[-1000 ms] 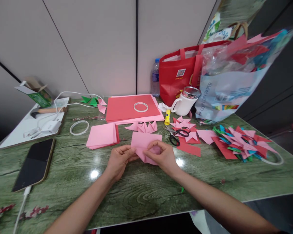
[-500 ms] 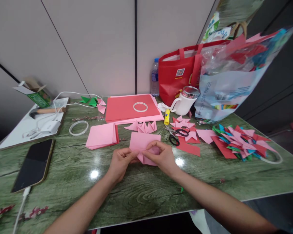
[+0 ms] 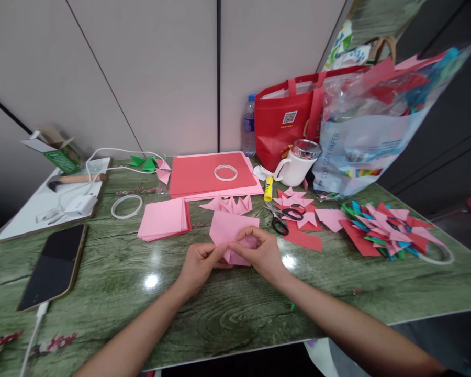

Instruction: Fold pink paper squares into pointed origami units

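Observation:
A square of pink paper (image 3: pixel 228 225), partly folded, is pinched between both hands just above the table's middle. My left hand (image 3: pixel 200 266) grips its lower left side with thumb and fingers, close to a small raised crease. The fingers of my right hand (image 3: pixel 262 252) are closed on its right side and hide part of it. Right behind the sheet lie folded pink paper pieces (image 3: pixel 231 204). A stack of pink and red squares (image 3: pixel 163 220) rests to the left. Black-handled scissors (image 3: pixel 282 215) lie to the right, near a yellow glue stick (image 3: pixel 268 188).
Larger red sheets (image 3: pixel 196 175) carry a tape ring (image 3: pixel 225 172) at the back. A white mug (image 3: pixel 298 165), red bag (image 3: pixel 277 125) and plastic paper bag (image 3: pixel 349 152) stand at back right. Colourful folded pieces (image 3: pixel 388 230) are heaped right. A phone (image 3: pixel 53 267) lies left.
My left hand has shifted slightly right, toward my right hand. The left edge of the pink paper is now folded further inward.

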`<control>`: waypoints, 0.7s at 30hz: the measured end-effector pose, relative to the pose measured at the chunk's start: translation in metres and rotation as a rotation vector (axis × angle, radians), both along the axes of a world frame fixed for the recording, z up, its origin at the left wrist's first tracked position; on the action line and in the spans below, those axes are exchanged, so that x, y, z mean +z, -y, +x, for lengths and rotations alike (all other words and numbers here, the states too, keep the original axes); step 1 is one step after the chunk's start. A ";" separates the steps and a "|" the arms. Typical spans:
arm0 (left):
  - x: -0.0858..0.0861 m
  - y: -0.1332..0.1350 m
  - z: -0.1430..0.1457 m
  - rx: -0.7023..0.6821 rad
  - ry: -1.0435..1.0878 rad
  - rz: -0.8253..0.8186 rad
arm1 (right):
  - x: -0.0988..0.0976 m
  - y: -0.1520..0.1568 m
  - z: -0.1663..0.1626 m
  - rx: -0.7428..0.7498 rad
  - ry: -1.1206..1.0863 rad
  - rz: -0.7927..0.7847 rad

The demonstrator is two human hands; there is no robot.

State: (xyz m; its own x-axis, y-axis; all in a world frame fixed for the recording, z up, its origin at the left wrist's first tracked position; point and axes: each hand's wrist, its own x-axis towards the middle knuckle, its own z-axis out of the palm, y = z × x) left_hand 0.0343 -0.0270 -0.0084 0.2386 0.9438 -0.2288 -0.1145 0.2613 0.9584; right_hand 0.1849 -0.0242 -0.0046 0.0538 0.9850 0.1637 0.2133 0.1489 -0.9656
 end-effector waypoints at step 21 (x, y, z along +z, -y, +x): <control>0.013 -0.003 -0.017 -0.691 -0.359 0.034 | 0.007 -0.009 0.020 0.645 0.234 0.044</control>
State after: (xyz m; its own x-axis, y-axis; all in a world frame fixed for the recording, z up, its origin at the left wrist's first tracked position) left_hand 0.0175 -0.0236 0.0046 0.6920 0.6154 -0.3775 0.3830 0.1303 0.9145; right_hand 0.2049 -0.0153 0.0023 -0.5829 0.8003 0.1404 0.2711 0.3544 -0.8949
